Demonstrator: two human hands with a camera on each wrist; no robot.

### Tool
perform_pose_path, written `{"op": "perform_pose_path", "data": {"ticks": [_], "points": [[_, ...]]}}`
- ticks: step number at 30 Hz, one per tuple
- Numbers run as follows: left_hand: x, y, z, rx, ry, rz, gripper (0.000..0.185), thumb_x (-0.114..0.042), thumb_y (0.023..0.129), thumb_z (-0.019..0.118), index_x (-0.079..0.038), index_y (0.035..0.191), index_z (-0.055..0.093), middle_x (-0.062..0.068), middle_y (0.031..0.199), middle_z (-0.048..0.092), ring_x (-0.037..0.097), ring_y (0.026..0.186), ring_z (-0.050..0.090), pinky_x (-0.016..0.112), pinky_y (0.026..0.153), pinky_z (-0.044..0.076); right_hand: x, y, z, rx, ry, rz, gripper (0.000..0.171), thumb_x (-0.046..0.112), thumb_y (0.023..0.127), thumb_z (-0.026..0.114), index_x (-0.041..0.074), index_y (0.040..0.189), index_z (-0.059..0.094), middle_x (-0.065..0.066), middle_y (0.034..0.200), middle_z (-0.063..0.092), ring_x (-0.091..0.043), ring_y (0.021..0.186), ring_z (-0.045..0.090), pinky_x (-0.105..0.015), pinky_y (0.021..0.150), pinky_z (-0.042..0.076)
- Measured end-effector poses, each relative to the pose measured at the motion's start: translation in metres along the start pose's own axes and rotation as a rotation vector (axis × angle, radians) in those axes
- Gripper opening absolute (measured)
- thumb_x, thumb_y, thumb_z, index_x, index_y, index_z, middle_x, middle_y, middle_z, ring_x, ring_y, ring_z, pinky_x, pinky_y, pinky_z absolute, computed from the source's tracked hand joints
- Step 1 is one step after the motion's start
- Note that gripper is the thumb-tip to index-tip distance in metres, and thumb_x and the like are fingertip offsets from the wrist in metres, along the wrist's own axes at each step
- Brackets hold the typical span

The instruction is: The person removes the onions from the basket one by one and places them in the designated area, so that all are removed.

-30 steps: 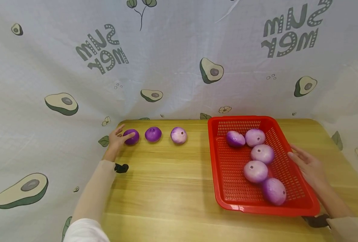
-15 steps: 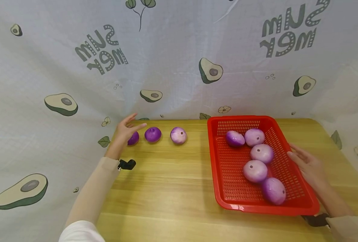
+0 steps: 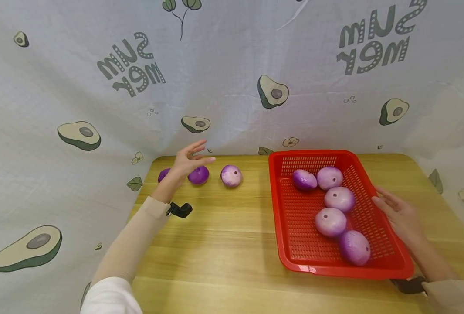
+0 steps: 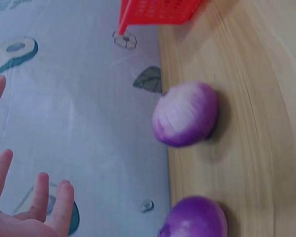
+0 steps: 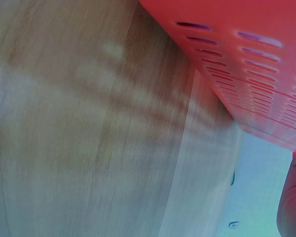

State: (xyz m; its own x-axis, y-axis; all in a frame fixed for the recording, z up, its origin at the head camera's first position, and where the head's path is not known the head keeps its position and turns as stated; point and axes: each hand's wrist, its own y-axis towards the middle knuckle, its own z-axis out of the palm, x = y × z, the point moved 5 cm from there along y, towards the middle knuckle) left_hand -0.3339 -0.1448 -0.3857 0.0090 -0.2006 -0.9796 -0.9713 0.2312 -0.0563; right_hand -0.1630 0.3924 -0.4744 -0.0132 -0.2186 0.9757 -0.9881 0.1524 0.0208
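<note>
A pale cloth [image 3: 232, 56] printed with avocados and mirrored lettering hung behind a wood-grain table [image 3: 216, 244]. The left hand [image 3: 186, 163], its forearm slanting forward from the lower left, hovered with fingers spread and thumb apart, gripping nothing. The right hand [image 3: 402, 216] reached in from the lower right, thumb and fingertips at the rim of the red plastic basket [image 3: 278, 218]; whether they gripped it could not be told. Near the left hand, three red onions [image 3: 231, 175] lined the table's far edge, the leftmost two partly hidden behind it. Five more red onions [image 3: 331, 222] lay inside the basket.
</note>
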Motion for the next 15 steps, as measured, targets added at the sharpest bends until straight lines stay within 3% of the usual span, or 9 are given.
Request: {"op": "perform_pose_path", "data": {"ticks": [10, 15], "points": [[-0.017, 0.000, 0.051, 0.166, -0.017, 0.065, 0.069, -0.010, 0.085, 0.080, -0.024, 0.147, 0.052, 0.007, 0.148, 0.047, 0.030, 0.131, 0.048, 0.047, 0.107, 0.042, 0.001, 0.000, 0.001, -0.013, -0.076, -0.006, 0.049, 0.018, 0.103, 0.058, 0.027, 0.149, 0.048, 0.020, 0.093, 0.066, -0.006, 0.072, 0.070, -0.029, 0.056, 0.058], [-0.024, -0.003, 0.072, 0.217, -0.030, 0.090, 0.070, -0.008, 0.085, 0.080, -0.020, 0.147, 0.051, 0.007, 0.147, 0.048, 0.030, 0.130, 0.049, 0.044, 0.105, 0.044, -0.001, 0.001, -0.001, -0.018, -0.081, -0.012, 0.049, 0.017, 0.103, 0.057, 0.025, 0.151, 0.047, 0.020, 0.093, 0.065, -0.006, 0.071, 0.070, -0.028, 0.056, 0.058]]}}
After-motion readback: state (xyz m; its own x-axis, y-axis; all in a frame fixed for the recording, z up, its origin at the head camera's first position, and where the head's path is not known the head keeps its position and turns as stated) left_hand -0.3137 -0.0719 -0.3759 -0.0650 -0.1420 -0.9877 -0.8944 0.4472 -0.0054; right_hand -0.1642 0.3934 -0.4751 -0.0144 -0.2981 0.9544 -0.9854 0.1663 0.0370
